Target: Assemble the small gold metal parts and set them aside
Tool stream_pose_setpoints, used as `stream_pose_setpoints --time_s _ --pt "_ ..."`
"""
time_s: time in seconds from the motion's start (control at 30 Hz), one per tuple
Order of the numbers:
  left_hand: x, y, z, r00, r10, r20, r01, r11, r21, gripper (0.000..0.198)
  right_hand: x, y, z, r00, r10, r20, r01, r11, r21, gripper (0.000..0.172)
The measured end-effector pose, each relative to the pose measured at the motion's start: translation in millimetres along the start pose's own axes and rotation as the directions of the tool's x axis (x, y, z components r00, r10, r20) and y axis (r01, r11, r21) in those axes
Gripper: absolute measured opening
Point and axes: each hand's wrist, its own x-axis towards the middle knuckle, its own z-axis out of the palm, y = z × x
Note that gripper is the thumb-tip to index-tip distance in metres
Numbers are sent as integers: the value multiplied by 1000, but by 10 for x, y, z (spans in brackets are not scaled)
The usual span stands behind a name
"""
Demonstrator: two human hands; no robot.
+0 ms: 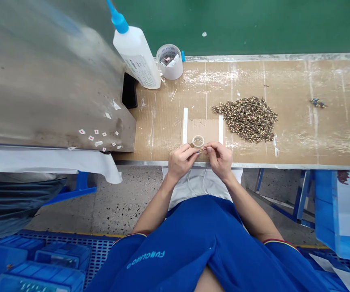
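While both hands meet just over the near edge of the tabletop [299, 134], the left hand [179, 162] and the right hand [220, 160] share a small piece [202, 150] between them. The fingers of each are pinched together on it from opposite ends, and it is too small to say what it is. Holding it from both sides, close to the body, probably steadies fine work. Just beyond the fingertips stands a little clear cup [198, 141], set between two white strips [185, 125] that seem to mark out a working patch on the cardboard-covered surface. A pile of small brownish parts [248, 117] lies to the right of that patch, near enough for the right hand to reach without stretching. Farther back, a squeeze bottle [137, 56] with a blue nozzle leans against a metal panel [41, 81]. Beside it stands a white tub [170, 61], both well apart from the hands and out of their way. Blue crates [41, 267] sit on the floor at lower left.
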Motion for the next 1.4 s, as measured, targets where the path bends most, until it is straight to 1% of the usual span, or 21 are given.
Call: stream_pose_setpoints --time_s 0.13,0.27,0.33,0.43,0.5,0.53,0.6,0.7,0.77,0.83,0.87,0.93,1.03,1.1,1.17,1.23,1.4 --pt "4 -1 -10 999 -21 25 21 1000 -15 31 10 -5 -8 1000 -16 3 16 999 29 21" --pt "12 5 -17 1000 -6 -2 6 999 -46 32 2 -3 -16 999 10 30 -13 996 86 23" --pt "15 7 -18 1000 -3 -21 2 998 -65 33 -4 3 -20 999 44 24 -46 992 118 24" --pt "16 0 -15 999 -15 -37 10 993 -116 31 15 23 -32 992 129 -10 -126 980 155 28" --pt "15 -7 -11 999 -24 -43 17 988 -156 30 62 40 -40 987 152 -46 -144 978 150 31" --pt "15 -11 -9 998 -27 -48 19 985 -173 31 95 47 -41 989 137 -61 -128 983 132 31" --pt "17 -16 -6 998 -32 -59 20 981 -192 31 165 56 -33 996 64 -65 -60 996 60 30" --pt "22 -16 -8 996 -31 -78 15 980 -196 31 237 46 -1 999 -41 29 43 996 -79 25" --pt "26 -14 -14 996 -30 -87 12 981 -194 31 249 29 10 992 -64 111 77 990 -120 23" --pt "27 -13 -21 996 -31 -83 14 981 -195 31 256 16 -21 986 -65 155 86 988 -129 24" --pt "27 -13 -24 996 -33 -79 17 981 -196 31 268 15 -58 986 -65 153 87 986 -141 24" --pt "24 -12 -29 996 -40 -78 23 980 -199 30 320 36 -174 994 -56 98 76 974 -216 23" --pt "20 -8 -38 994 -47 -94 27 979 -204 27 464 122 -383 999 -35 -26 21 909 -416 23" --pt "19 -5 -45 994 -48 -94 28 978 -207 25 571 194 -486 998 -35 -48 3 833 -553 24" --pt "21 0 -50 995 -47 -90 27 977 -212 24 667 252 -535 999 -45 -4 32 751 -660 25" --pt "24 5 -51 994 -49 -93 27 976 -218 24 748 282 -538 997 -39 68 77 674 -734 27" --pt "23 26 -54 989 -55 -139 23 975 -221 25 877 247 -482 968 17 251 209 500 -840 29"
